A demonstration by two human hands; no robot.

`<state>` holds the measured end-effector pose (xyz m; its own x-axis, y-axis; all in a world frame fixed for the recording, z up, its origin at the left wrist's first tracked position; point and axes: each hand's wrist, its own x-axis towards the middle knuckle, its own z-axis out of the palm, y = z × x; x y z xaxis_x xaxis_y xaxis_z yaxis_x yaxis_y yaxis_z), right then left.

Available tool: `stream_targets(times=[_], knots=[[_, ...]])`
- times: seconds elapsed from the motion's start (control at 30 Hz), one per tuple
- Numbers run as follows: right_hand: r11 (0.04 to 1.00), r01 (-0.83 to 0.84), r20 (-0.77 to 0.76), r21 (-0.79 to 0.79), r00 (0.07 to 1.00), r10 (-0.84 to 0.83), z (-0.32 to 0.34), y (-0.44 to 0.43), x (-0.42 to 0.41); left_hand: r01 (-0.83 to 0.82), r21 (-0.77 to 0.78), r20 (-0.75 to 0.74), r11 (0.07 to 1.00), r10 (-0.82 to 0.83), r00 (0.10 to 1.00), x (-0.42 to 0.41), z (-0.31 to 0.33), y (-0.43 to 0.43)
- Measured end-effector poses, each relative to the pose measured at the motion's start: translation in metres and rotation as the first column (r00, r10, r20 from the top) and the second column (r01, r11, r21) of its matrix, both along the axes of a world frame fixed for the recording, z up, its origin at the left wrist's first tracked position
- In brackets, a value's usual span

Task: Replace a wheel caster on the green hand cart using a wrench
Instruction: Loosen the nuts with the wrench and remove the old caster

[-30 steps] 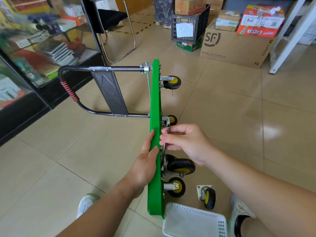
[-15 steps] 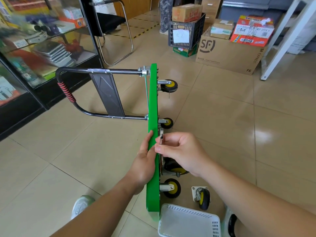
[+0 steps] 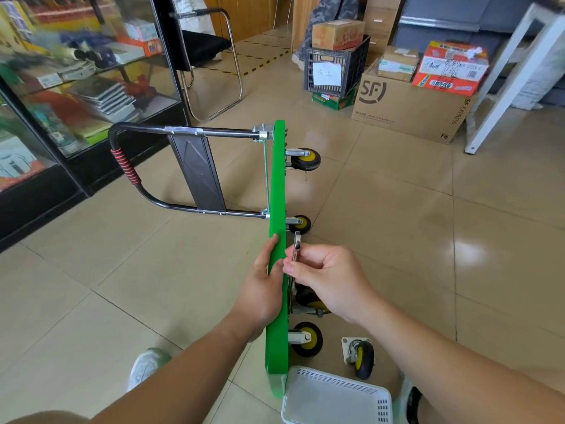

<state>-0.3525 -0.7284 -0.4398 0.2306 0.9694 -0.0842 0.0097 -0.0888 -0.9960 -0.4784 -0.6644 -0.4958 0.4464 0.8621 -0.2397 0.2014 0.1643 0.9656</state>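
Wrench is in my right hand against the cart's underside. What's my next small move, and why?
Probably a short turn of the wrench at the mount of the caster below your right hand, with the left hand holding the green deck. The wrench runs down toward that caster's plate, though its head is hidden, and a loose caster lies on the floor.

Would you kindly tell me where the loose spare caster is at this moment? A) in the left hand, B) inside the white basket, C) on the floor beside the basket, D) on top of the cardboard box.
C: the loose caster stands on the floor, just beyond the white basket and right of the green cart.
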Motion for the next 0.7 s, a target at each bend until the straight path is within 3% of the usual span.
stream_targets(times=[0.7], knots=[[0.986, 0.113, 0.089, 0.125, 0.988, -0.124, -0.015, -0.042, -0.022, -0.015, -0.004, -0.064, 1.000, 0.015, 0.998, 0.003, 0.002, 0.000]])
